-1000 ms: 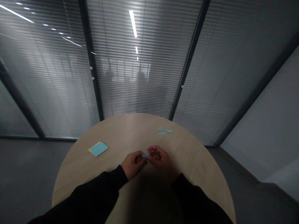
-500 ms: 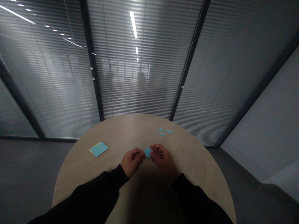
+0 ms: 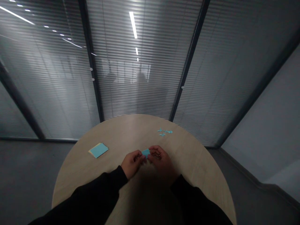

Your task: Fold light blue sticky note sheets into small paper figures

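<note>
Round pale-wood table [image 3: 131,129], slatted glass partition beyond: small cyan paper piece [image 3: 145,153] held in a narrow pinch between left hand [image 3: 132,164] and right hand [image 3: 161,158], cyan paper scraps [image 3: 165,132] already on far side, cyan-topped sticky-note pad [image 3: 98,150] remaining at left, apart from both hands.

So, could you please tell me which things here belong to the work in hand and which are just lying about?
In use: the left hand, the right hand, the blue paper piece held between them.
Lying about: the blue-and-yellow paper stack, the small blue paper scraps, the round table.
</note>
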Action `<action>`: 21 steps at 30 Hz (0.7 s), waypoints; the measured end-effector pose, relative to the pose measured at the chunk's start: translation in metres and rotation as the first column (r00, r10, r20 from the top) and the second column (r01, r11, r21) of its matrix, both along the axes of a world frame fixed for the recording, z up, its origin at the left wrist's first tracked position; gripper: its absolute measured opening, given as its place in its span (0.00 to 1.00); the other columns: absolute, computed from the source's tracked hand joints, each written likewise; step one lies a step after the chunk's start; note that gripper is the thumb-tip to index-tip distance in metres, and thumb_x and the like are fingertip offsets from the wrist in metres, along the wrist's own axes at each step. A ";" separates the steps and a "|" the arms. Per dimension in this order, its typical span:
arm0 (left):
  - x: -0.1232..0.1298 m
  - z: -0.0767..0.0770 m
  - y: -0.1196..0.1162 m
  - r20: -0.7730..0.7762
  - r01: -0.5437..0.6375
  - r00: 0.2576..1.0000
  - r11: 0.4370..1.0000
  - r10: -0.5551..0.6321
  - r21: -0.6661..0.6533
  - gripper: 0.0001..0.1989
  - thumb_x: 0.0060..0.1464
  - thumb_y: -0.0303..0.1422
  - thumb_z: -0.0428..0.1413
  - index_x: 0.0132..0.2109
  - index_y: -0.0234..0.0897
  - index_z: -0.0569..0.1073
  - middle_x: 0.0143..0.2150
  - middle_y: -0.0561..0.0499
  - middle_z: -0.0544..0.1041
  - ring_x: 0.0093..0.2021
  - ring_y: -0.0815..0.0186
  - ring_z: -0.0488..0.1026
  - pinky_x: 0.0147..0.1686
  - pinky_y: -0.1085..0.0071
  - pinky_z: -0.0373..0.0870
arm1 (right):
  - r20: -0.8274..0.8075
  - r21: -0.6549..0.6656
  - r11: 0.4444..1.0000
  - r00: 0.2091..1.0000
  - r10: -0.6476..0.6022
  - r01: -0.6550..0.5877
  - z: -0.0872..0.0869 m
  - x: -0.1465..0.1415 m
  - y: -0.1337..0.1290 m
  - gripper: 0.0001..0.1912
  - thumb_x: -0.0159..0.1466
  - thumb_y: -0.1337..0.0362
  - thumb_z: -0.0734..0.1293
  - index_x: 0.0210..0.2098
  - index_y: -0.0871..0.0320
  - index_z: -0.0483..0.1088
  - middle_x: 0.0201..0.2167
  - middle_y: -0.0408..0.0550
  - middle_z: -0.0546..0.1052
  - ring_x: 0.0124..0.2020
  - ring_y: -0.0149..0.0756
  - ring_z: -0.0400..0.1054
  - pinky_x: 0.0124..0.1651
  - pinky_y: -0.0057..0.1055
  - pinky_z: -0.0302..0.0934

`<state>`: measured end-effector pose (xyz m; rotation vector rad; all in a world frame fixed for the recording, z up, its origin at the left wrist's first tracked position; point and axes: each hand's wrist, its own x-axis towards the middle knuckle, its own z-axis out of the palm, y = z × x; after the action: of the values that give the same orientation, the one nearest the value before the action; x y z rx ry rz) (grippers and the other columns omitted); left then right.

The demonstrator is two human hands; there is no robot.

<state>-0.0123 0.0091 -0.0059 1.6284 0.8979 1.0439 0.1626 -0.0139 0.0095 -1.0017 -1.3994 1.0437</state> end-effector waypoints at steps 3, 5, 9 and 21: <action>0.001 0.007 -0.003 0.053 0.013 0.999 0.999 -0.011 -0.030 0.20 0.55 0.50 0.57 0.33 0.34 0.73 0.26 0.51 0.75 0.25 0.69 0.67 0.28 0.73 0.62 | 0.014 0.019 1.000 1.000 0.006 -0.006 0.003 0.000 -0.001 0.15 0.59 0.60 0.70 0.43 0.55 0.66 0.35 0.46 0.75 0.36 0.37 0.72 0.39 0.34 0.65; 0.001 0.010 -0.005 0.105 -0.012 0.994 0.999 0.016 -0.043 0.21 0.53 0.51 0.58 0.32 0.35 0.72 0.24 0.53 0.73 0.24 0.69 0.67 0.27 0.73 0.62 | 0.019 0.015 1.000 0.999 0.026 -0.026 0.003 -0.001 -0.002 0.16 0.58 0.61 0.70 0.44 0.55 0.66 0.35 0.46 0.75 0.36 0.37 0.72 0.38 0.33 0.65; -0.002 0.009 -0.006 0.138 -0.039 0.989 0.999 0.044 -0.034 0.21 0.53 0.51 0.58 0.30 0.36 0.70 0.23 0.54 0.71 0.23 0.70 0.65 0.25 0.74 0.60 | 0.008 -0.007 0.998 0.998 0.068 -0.068 0.000 -0.003 -0.001 0.16 0.59 0.62 0.69 0.45 0.55 0.65 0.35 0.45 0.74 0.34 0.35 0.71 0.36 0.32 0.64; -0.001 0.009 -0.004 0.133 -0.052 0.989 0.995 0.063 -0.088 0.18 0.52 0.47 0.60 0.35 0.34 0.73 0.24 0.53 0.73 0.24 0.69 0.67 0.27 0.73 0.61 | 0.087 0.009 0.998 0.995 0.054 -0.055 0.003 -0.001 -0.002 0.16 0.59 0.61 0.68 0.46 0.55 0.65 0.33 0.44 0.74 0.33 0.35 0.71 0.36 0.32 0.66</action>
<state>-0.0134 0.0055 0.0032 1.4510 0.8904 1.1278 0.1617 -0.0163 0.0129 -1.0157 -1.5089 1.0420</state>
